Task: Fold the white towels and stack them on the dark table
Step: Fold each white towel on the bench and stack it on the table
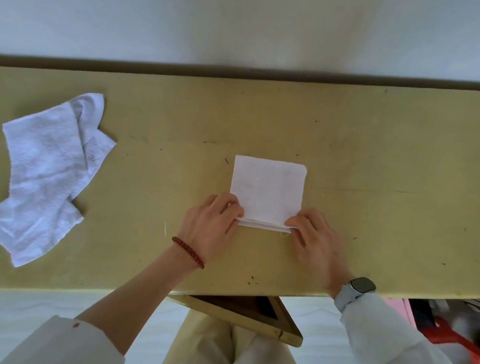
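Both hands, left hand [211,224] and right hand [318,242], pinching the folded towel's [267,190] near corners.

I'm standing in what's looking like a plain workroom; a scuffed yellowish table [387,178] is sitting against a bare pale wall [256,14]; red stool [463,339] peeking below.
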{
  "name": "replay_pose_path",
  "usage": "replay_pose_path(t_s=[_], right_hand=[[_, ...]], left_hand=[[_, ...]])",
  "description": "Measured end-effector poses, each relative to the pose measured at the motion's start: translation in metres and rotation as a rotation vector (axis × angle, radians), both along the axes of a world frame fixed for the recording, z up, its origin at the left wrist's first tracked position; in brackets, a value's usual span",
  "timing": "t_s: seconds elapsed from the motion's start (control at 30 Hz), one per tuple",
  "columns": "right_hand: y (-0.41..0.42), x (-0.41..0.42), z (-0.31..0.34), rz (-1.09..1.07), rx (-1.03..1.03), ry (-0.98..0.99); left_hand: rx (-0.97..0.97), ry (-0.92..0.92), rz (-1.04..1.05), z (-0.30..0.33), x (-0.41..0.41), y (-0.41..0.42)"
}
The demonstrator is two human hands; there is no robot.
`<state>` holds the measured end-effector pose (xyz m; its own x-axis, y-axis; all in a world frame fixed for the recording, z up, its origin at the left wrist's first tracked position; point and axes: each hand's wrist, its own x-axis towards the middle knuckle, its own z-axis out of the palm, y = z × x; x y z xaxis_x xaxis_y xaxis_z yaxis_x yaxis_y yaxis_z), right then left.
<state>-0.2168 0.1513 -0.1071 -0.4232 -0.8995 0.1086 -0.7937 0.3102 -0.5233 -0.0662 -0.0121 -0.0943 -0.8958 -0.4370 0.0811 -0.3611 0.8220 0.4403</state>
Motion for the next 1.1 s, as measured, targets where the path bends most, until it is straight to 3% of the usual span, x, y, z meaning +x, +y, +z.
replay_pose_path(t_s=[0.53,0.7,0.77,0.97,1.1], right_hand=[[0.017,0.009,-0.01,0.041,-0.05,0.05],[-0.009,0.008,0.013,-0.147,-0.113,0.213],[-0.035,0.007,0.013,-0.163,-0.021,0.248],[-0.063,0.009,-0.011,-0.114,0.429,0.267],[-0.055,0.0,-0.021,-0.069,0.482,0.244]], left_hand=[[-0.118,0.001,-0.055,-0.014,0.01,0.007],[-0.176,0.183,0.091,0.006,-0.014,0.0],[-0.195,0.107,0.112,0.005,-0.032,-0.003],[-0.199,-0.421,-0.014,-0.017,-0.052,0.003],[-0.161,-0.496,-0.01,-0.024,-0.05,0.0]])
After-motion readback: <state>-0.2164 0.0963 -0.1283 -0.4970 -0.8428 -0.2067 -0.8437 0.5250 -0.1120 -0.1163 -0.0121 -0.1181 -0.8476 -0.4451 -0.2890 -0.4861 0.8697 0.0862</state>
